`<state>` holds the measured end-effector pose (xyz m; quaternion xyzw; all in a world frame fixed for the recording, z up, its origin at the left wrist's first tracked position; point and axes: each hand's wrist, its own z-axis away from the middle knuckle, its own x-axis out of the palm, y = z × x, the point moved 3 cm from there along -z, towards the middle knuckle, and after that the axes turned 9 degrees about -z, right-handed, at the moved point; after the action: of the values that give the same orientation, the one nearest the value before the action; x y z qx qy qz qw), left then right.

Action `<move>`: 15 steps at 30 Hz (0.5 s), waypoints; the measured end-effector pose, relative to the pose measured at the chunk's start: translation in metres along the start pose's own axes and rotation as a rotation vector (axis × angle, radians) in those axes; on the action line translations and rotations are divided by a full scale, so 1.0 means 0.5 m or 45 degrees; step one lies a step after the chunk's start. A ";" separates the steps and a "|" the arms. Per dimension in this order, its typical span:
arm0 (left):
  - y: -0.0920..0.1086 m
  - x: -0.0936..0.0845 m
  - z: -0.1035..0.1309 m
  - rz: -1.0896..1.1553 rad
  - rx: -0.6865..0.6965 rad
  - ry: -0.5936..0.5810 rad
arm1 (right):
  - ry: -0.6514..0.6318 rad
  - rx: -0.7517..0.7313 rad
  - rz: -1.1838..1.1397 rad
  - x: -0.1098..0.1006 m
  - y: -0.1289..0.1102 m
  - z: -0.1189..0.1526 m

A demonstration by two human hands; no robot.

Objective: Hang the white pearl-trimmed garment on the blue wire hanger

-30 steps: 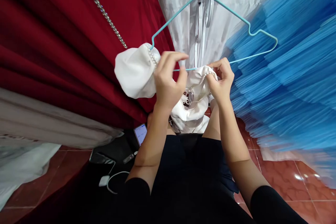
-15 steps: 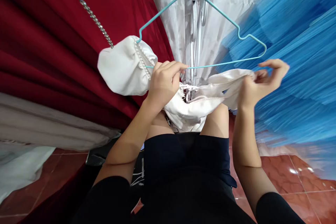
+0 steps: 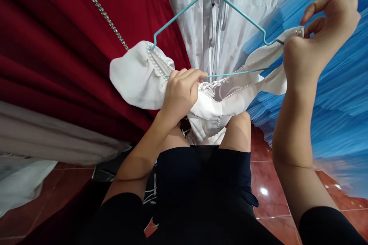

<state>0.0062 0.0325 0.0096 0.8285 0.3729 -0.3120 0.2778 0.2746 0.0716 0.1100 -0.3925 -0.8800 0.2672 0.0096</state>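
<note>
A white dress (image 3: 221, 109) with pearl-trimmed edges and puffed sleeves hangs across my knees. Its left sleeve (image 3: 135, 76) sits over the left end of a light-blue wire hanger (image 3: 186, 7). My left hand (image 3: 181, 90) is closed around the hanger's bottom bar and the dress fabric beside it. On the right, my right hand (image 3: 319, 34) pinches the edge of the other sleeve (image 3: 268, 53), stretched up over the hanger's right end. That end is hidden behind the fabric and my hand. Lacing shows at the middle of the dress.
Red fabric (image 3: 94, 42) hangs on the left, with a jewelled chain (image 3: 100, 7) in front of it. White fabric (image 3: 189, 26) hangs behind the hanger, and blue tulle (image 3: 339, 95) fills the right side. Red floor tiles (image 3: 270, 183) lie below.
My right hand has moved up and to the right, pulling the right sleeve from below the hanger onto its right end. My left hand has stayed almost in place.
</note>
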 end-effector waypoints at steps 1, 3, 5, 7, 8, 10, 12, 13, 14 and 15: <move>-0.002 0.001 -0.002 -0.005 -0.009 0.000 | -0.025 0.004 -0.005 0.003 0.002 0.001; -0.008 0.003 -0.004 -0.014 -0.032 -0.006 | -0.068 0.008 -0.003 -0.001 0.016 0.013; -0.013 0.004 -0.006 -0.015 -0.049 -0.015 | -0.135 0.048 -0.008 -0.013 0.037 0.035; -0.018 0.005 -0.008 -0.007 -0.055 -0.019 | -0.195 0.101 -0.070 -0.023 0.055 0.059; -0.021 0.006 -0.009 0.000 -0.052 -0.019 | -0.200 0.105 -0.102 -0.026 0.059 0.067; -0.024 0.010 -0.011 0.021 -0.036 -0.012 | -0.167 0.054 -0.133 -0.022 0.052 0.072; -0.025 0.017 -0.012 0.047 -0.014 -0.009 | -0.123 -0.018 -0.143 -0.006 0.031 0.062; -0.025 0.020 -0.013 0.059 -0.005 -0.009 | -0.105 -0.041 -0.172 0.005 0.018 0.054; -0.024 0.023 -0.012 0.067 0.001 -0.005 | -0.085 -0.055 -0.206 0.017 0.005 0.046; -0.023 0.025 -0.012 0.068 0.002 0.005 | -0.084 -0.050 -0.207 0.028 -0.007 0.039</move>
<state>0.0055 0.0487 0.0016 0.8390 0.3508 -0.3033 0.2847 0.2581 0.0706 0.0920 -0.3109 -0.9139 0.2611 -0.0053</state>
